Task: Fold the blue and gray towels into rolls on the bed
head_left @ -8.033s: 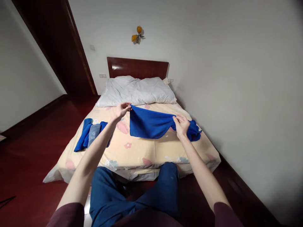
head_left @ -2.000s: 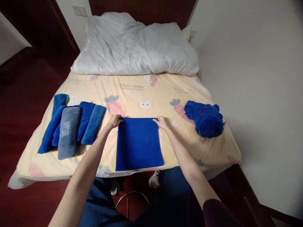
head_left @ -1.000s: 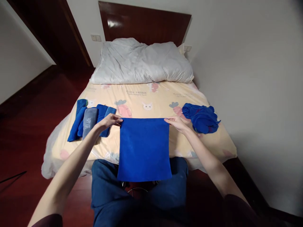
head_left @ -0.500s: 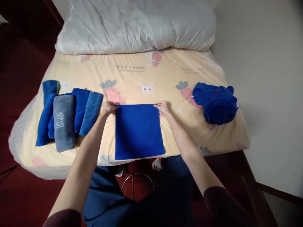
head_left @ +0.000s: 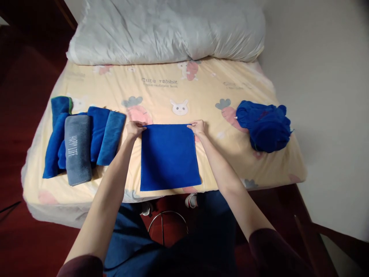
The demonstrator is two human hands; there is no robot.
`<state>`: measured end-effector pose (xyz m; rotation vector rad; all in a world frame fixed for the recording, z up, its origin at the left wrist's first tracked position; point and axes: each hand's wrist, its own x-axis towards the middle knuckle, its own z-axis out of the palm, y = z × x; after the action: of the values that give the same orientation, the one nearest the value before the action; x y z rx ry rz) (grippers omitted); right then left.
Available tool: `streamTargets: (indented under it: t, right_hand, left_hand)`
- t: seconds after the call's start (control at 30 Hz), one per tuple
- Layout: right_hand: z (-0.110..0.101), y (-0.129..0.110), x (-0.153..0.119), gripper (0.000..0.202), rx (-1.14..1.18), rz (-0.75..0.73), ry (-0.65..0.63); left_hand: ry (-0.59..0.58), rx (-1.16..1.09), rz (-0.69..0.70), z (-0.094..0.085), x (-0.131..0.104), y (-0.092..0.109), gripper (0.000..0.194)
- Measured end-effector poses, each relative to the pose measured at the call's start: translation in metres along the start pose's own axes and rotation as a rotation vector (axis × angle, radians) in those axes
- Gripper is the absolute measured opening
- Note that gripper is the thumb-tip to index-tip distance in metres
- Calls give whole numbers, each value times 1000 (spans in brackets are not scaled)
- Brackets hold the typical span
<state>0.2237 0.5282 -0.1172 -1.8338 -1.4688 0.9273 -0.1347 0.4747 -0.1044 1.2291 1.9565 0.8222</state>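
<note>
A square blue cloth [head_left: 170, 159] lies flat on the bed near its front edge. My left hand [head_left: 136, 128] pinches its far left corner between thumb and fingers. At the far right corner, my right hand [head_left: 197, 127] grips the cloth the same way. The far edge runs straight between the two hands. To the left rest several folded blue towels [head_left: 99, 132], with a grey-blue towel [head_left: 77, 150] reading "HAPPY LIFE" on top. On the right sits a crumpled heap of blue cloth [head_left: 266, 127].
The bed has a yellow sheet [head_left: 198, 90] printed with rabbits and carrots. A rolled pale grey quilt [head_left: 167, 32] lies across the far end. On the right rises a plain wall [head_left: 323, 96]. A round metal stool rung [head_left: 162, 227] shows below the bed's edge.
Both hands have shifted slightly away from me with the blue cloth, whose near edge now lies farther onto the bed. Both corners are still pinched.
</note>
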Motion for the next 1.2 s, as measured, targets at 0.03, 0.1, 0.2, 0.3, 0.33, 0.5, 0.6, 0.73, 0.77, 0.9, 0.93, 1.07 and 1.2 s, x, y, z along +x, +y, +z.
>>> streamTargets:
  t: [0.03, 0.1, 0.2, 0.3, 0.33, 0.5, 0.6, 0.73, 0.77, 0.9, 0.93, 1.07, 1.2]
  right_hand:
    - [1, -4, -4, 32, -65, -56, 19]
    - [3, -17, -20, 34, -220, -203, 72]
    - [17, -44, -59, 51, -424, -463, 81]
    - [41, -57, -103, 55, -517, -691, -105]
    - [48, -56, -115, 54, -535, -740, -170]
    - [47, -11, -116, 58, -594, -681, -202]
    - [24, 16, -88, 62, -604, -537, -95]
    - [8, 15, -72, 63, -647, -463, -72]
    - [8, 8, -77, 63, -657, -455, -61]
    - [14, -15, -145, 63, -656, -580, -57]
    - [15, -14, -170, 63, -649, -632, -93]
    - [6, 17, -252, 61, -639, -667, -222]
    - [-14, 53, -282, 61, -658, -592, -156]
  left_hand:
    - [2, 19, 12, 1, -1, 2, 32]
    - [57, 84, 74, 4, -10, 10, 37]
    - [199, 258, 309, 16, -43, 24, 54]
    - [74, 436, 598, 37, -84, 28, 55]
    - [3, 482, 645, 44, -95, 25, 55]
    - [1, 567, 583, 52, -104, -7, 67]
    - [68, 559, 528, 43, -88, -19, 70]
    - [99, 553, 500, 41, -85, -11, 72]
    - [109, 555, 497, 43, -92, -7, 72]
    - [37, 575, 604, 56, -159, 0, 66]
    - [-14, 584, 648, 59, -184, -3, 65]
    - [-87, 608, 678, 62, -275, -27, 62]
    - [-30, 592, 616, 44, -325, -56, 61]
